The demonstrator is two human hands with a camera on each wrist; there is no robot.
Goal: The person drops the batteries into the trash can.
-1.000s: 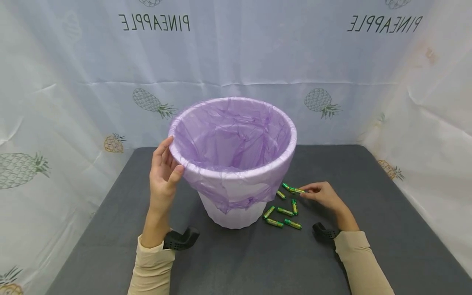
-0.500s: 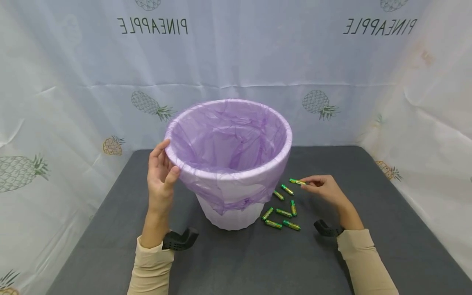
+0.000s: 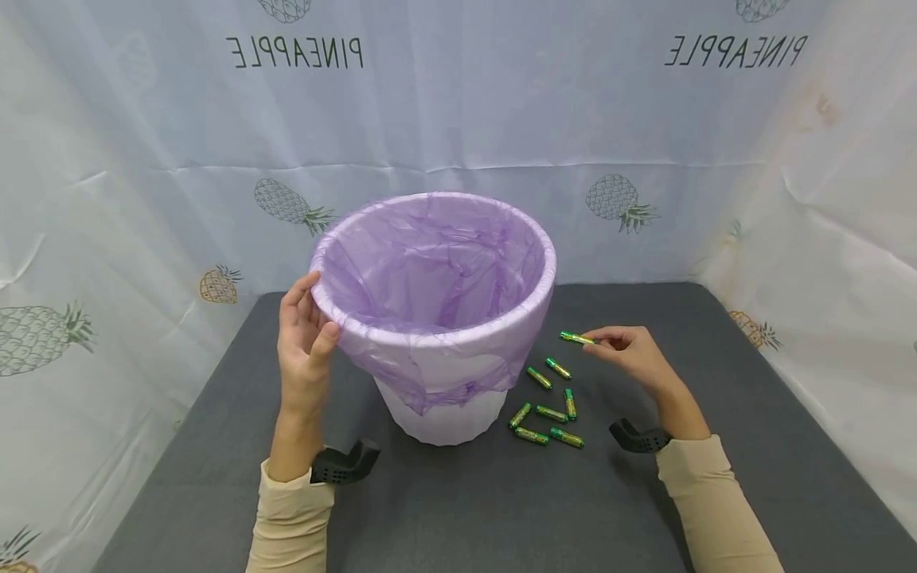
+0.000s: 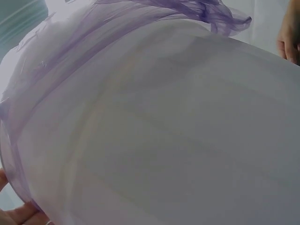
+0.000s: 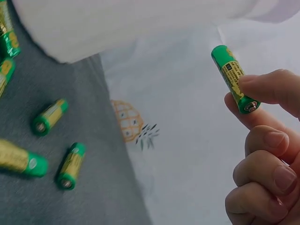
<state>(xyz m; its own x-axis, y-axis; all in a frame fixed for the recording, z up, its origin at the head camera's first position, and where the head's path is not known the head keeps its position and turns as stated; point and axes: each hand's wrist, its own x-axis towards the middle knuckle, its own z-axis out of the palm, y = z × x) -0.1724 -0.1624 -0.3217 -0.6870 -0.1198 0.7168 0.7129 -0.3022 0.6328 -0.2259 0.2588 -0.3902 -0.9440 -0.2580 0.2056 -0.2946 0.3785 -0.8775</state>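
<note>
Since the earlier frames, our right hand [image 3: 634,352] has raised one green-and-yellow battery [image 3: 573,337] away from the others, while our left hand [image 3: 302,362] and the white bin [image 3: 440,422] have shifted slightly left together. Going left to right: our left hand, rising from a beige sleeve [image 3: 292,517], meets the left side of the bin's rim. Its thumb and fingers are spread wide, curved against the outside of the rim and holding it. The bin stands on a dark grey table [image 3: 466,517], lined with a thin purple bag [image 3: 444,278] folded over the rim and hanging crinkled down the outside. Just right of its base, seven loose batteries [image 3: 552,414] lie scattered on the table. Above and right of them, the raised battery is apart from both bin and table, pinched near its metal-nubbed end between our right thumb and index finger; the other fingers fold inward. Its free end points left, toward the bin. Behind everything hangs a pale curtain [image 3: 458,95] printed with pineapples and reversed lettering.
</note>
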